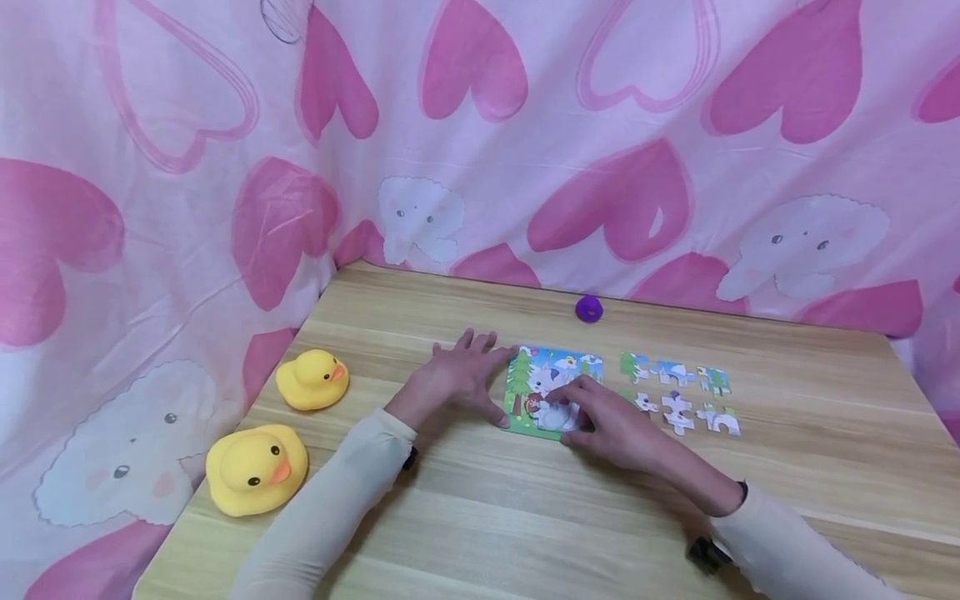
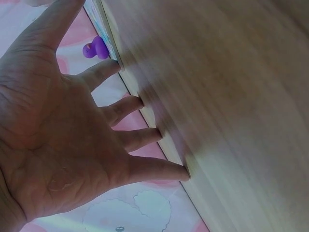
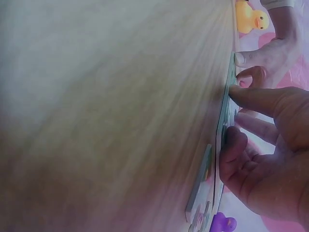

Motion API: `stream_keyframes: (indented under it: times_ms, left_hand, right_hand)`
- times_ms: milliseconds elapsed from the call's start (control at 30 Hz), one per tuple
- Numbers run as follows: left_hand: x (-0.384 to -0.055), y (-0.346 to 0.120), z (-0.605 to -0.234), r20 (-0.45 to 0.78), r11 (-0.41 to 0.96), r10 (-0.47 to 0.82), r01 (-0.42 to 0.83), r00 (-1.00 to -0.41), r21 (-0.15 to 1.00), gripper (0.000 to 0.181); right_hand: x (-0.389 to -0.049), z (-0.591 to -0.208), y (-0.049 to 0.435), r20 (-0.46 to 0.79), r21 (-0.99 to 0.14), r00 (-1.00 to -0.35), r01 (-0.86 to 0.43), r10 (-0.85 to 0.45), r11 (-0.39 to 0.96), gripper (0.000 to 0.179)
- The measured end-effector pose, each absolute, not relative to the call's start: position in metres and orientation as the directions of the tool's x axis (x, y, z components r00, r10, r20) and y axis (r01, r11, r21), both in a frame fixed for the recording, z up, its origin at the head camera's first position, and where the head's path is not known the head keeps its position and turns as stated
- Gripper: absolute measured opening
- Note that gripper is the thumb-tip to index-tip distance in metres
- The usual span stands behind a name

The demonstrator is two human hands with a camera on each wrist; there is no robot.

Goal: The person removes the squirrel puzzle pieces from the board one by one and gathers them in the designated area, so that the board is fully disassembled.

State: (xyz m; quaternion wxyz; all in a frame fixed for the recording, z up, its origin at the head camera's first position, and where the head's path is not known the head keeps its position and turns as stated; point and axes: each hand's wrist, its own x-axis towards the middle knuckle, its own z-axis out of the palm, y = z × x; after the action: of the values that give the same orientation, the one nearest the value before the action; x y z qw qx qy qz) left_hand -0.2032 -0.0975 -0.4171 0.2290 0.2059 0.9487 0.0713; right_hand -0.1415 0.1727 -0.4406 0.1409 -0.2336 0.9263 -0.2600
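A jigsaw puzzle board point(image 1: 534, 363) with a white cat picture lies flat on the table. My left hand point(image 1: 459, 375) is spread at its left side, thumb and index finger touching the edge. In the left wrist view the left hand's point(image 2: 72, 125) fingertips rest on the wood. Over the lower right of the board is my right hand point(image 1: 611, 425), thumb and index finger extended onto it with tips apart. In the right wrist view the right hand's point(image 3: 280, 159) other fingers are bent. Any piece beneath these fingers is hidden.
Several loose puzzle pieces point(image 1: 677, 410) lie in two rows right of the board. A purple toy point(image 1: 589, 309) stands behind it, near the table's back edge. At the left are a smaller yellow duck point(image 1: 312, 380) and a bigger duck point(image 1: 257, 469). Pink heart-patterned cloth point(image 1: 480, 167) surrounds the table.
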Motion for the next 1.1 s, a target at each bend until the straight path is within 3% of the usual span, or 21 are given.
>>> stream_keyframes:
  times_ms: [300, 667, 1100]
  left_hand:
    - [-0.2036, -0.0969, -0.4174, -0.407, 0.905, 0.424, 0.359, -0.809, 0.229, 0.123]
    - [-0.2035, -0.097, -0.417, -0.41, 0.908, 0.418, 0.353, -0.811, 0.227, 0.124]
    - [-0.2039, -0.097, -0.4181, -0.415, 0.91, 0.414, 0.348, -0.81, 0.228, 0.123]
  right_hand:
    - [-0.1421, -0.441, 0.1723, -0.132, -0.543, -0.844, -0.377, -0.52, 0.75, 0.051]
    - [-0.1409, -0.4401, 0.1679, -0.102, -0.522, -0.908, -0.299, -0.406, 0.799, 0.048]
    - [-0.1449, -0.4437, 0.1663, -0.04, -0.506, -0.911, -0.336, -0.41, 0.794, 0.049]
